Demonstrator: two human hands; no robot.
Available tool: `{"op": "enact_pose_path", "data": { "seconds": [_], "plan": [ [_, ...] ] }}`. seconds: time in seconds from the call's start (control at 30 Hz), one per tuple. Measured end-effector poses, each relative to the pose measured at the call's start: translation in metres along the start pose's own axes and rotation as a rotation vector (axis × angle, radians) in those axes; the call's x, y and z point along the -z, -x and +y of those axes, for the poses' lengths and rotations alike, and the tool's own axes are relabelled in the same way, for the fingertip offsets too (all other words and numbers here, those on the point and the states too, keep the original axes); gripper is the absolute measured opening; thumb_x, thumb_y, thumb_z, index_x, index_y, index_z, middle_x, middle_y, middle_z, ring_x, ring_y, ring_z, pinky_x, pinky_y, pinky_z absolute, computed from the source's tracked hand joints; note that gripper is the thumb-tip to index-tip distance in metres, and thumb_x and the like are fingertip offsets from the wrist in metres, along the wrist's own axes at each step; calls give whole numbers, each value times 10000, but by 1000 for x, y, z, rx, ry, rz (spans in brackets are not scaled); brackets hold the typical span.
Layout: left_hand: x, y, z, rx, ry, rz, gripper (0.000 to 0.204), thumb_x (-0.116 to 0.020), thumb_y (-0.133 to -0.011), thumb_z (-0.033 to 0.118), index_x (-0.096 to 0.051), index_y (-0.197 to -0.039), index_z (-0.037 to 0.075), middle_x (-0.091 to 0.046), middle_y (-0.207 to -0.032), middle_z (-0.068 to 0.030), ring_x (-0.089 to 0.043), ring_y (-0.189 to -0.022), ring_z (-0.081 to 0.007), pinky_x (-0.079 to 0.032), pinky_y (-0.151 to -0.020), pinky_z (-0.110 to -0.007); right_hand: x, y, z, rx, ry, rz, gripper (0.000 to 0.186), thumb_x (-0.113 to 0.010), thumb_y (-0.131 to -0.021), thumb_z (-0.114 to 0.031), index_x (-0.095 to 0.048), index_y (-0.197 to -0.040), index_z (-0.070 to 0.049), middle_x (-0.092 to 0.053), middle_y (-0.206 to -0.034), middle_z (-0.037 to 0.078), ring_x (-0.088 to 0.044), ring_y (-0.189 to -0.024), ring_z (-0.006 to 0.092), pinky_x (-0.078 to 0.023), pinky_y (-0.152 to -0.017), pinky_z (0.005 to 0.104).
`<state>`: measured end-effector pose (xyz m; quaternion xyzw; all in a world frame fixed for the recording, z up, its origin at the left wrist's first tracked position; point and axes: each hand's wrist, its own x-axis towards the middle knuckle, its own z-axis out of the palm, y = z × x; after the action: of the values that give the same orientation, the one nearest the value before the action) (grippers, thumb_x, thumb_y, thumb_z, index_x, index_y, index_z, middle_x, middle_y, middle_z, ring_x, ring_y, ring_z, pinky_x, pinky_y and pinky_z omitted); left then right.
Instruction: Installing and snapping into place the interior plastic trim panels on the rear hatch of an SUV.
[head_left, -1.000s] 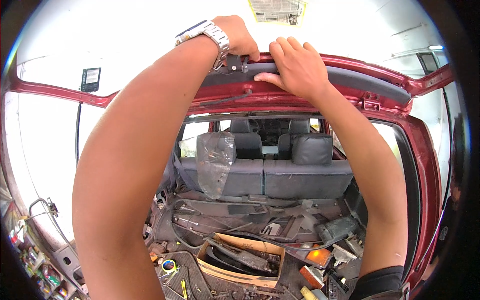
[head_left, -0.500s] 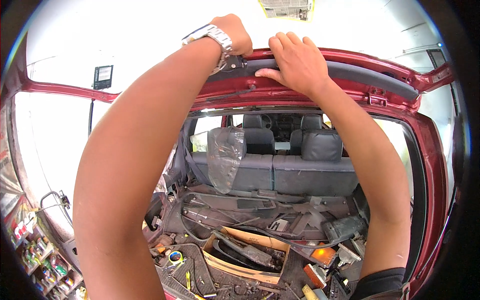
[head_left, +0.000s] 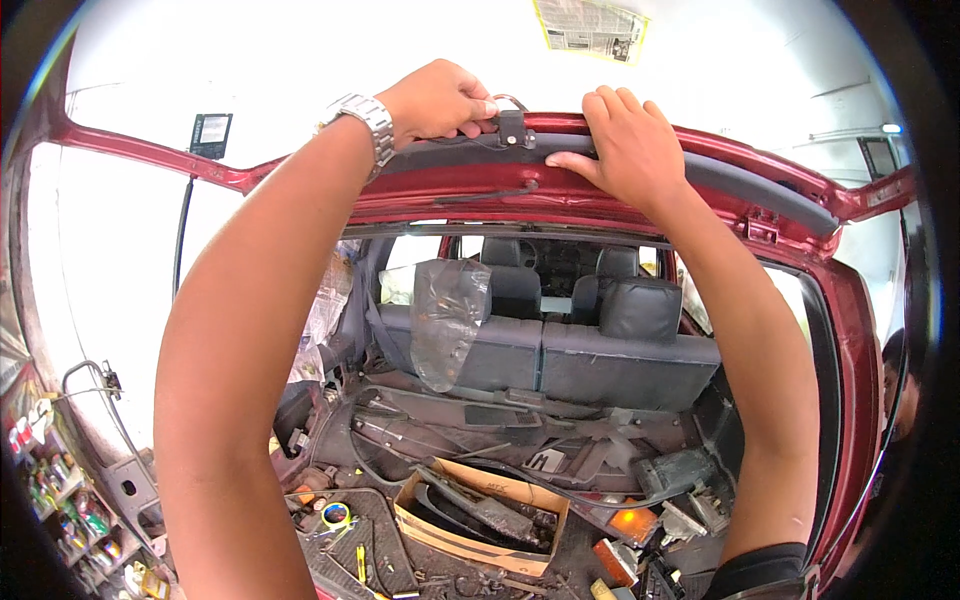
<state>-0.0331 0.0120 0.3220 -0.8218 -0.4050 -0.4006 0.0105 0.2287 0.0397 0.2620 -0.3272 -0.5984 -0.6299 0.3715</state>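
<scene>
Overhead, the raised red tailgate point(head_left: 480, 190) spans the view, with a dark grey strip point(head_left: 750, 178) along its edge. My left hand point(head_left: 440, 100), with a silver watch point(head_left: 367, 125) at its wrist, pinches at the edge beside a small black bracket point(head_left: 513, 128). What sits between its fingertips is too small to name. A thin curved wire-like piece point(head_left: 510, 101) shows just above the bracket. To the right, my right hand point(head_left: 635, 145) grips the tailgate edge. Its fingers curl over the top and its thumb lies against the grey strip.
Below lies the cluttered cargo floor: a cardboard box point(head_left: 475, 552) of dark parts, a tape roll point(head_left: 337, 516), a yellow-handled tool point(head_left: 361, 563), lamps point(head_left: 632, 522). Rear seats point(head_left: 620, 370) stand beyond, partly under clear plastic point(head_left: 447, 330). A person point(head_left: 898, 385) partly shows at far right.
My left hand has shifted left and turned, uncovering the black bracket that it partly hid. My right hand stays on the tailgate edge. The whole view has shifted a little.
</scene>
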Motion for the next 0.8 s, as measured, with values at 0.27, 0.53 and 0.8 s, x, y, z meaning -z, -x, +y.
{"op": "enact_pose_path", "data": {
  "seconds": [0.27, 0.53, 0.8],
  "plan": [
    [-10, -3, -12, -165, 32, 122, 187, -692, -998, 167, -747, -1074, 5, -739, -894, -66, -618, -745, -90, -480, -662, -252, 10, -3, -1, 29, 73, -86, 700, -715, -826, -655, -576, -1135, -42, -591, -1063, 83, -596, -1030, 263, -485, -831, 405],
    [-21, -3, -22, -473, -331, 230, 230, -767, -897, 182, -759, -1089, 56, -752, -952, -127, -707, -901, -284, -543, -842, -400, 10, -1, -2, 27, 119, -91, 689, -712, -827, -663, -581, -1104, -46, -592, -1037, 89, -591, -1011, 264, -469, -786, 402],
    [-28, -2, -42, -531, -6, 237, 171, -661, -985, 126, -701, -1098, 5, -759, -953, -144, -723, -905, -221, -552, -848, -384, 11, 6, 1, 165, 114, 16, 616, -737, -841, -573, -602, -1208, -97, -596, -1042, 52, -578, -964, 247, -451, -785, 403]
  ]
}}
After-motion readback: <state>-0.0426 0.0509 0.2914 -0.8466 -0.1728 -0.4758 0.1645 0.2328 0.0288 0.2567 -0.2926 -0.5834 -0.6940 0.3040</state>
